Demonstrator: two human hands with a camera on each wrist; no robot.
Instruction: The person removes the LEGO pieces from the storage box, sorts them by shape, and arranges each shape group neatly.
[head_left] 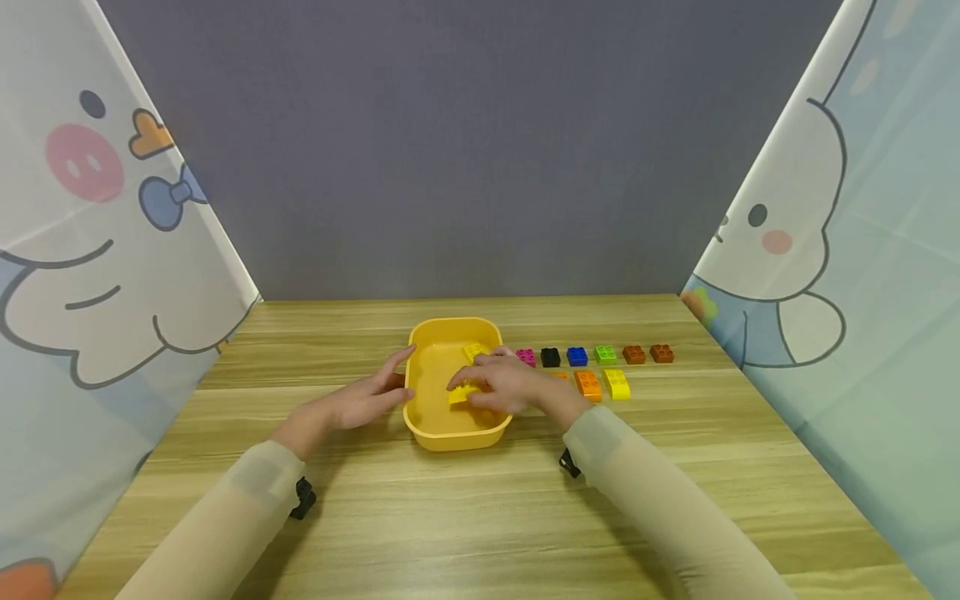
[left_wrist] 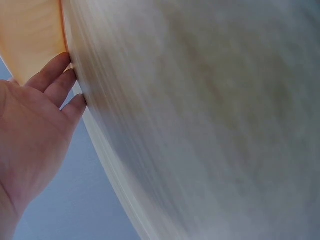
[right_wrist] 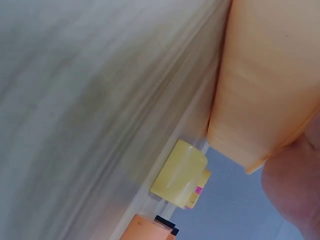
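Note:
A yellow plastic bin (head_left: 458,442) stands on the wooden table in the head view. Its left side is touched by my left hand (head_left: 367,402), the fingers loosely extended along the outer wall. In the left wrist view, those fingertips (left_wrist: 65,80) lie low by the bin's wall, at the tabletop. My right hand (head_left: 510,385) reaches over the right rim and pinches a yellow toy brick (head_left: 459,395) inside the bin. Behind it, another yellow brick (head_left: 473,352) lies in the bin. The right wrist view has only part of the right hand (right_wrist: 292,180), outside its grip.
Right of the bin, a back row holds pink (head_left: 527,357), black (head_left: 551,357), blue (head_left: 577,357), green (head_left: 605,355) and brown bricks (head_left: 633,355). In front lie orange (head_left: 588,385) and yellow bricks (head_left: 617,384). A grey panel (head_left: 472,167) rises behind the table.

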